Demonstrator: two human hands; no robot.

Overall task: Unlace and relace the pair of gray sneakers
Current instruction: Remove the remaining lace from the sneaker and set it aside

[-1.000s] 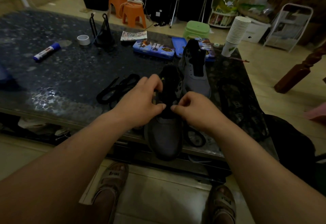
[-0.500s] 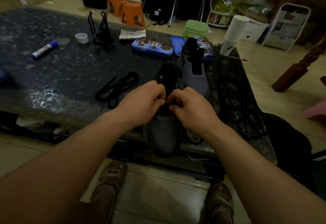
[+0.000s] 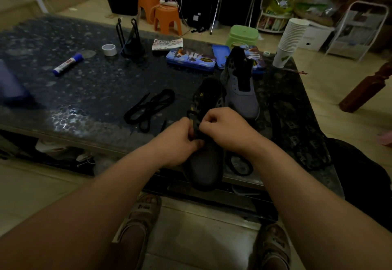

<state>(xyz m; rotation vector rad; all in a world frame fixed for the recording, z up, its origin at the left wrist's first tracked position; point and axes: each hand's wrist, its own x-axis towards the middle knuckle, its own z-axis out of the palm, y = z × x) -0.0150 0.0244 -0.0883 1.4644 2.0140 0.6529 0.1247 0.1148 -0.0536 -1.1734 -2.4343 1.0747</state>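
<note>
A gray sneaker [image 3: 204, 163] sits at the near edge of the dark table [image 3: 89, 91], toe toward me and overhanging the edge. My left hand [image 3: 177, 140] and my right hand [image 3: 224, 129] meet over its eyelets, and both pinch a black lace [image 3: 194, 124] there. A loop of that lace [image 3: 239, 164] trails on the table right of the shoe. The second gray sneaker [image 3: 240, 87] stands behind it with no lace in its eyelets. A loose black lace [image 3: 149, 108] lies coiled to the left.
Two dark insoles [image 3: 297, 129] lie at the right. Behind are blue tin cases [image 3: 191, 59], a stack of paper cups [image 3: 291, 40], a tape roll [image 3: 109, 49], a glue stick [image 3: 67, 64] and a black stand [image 3: 131, 42]. Stools stand on the floor beyond.
My hands have drawn together over the near sneaker's eyelets and shifted slightly toward me; a small loop of lace now shows above my left fingers.
</note>
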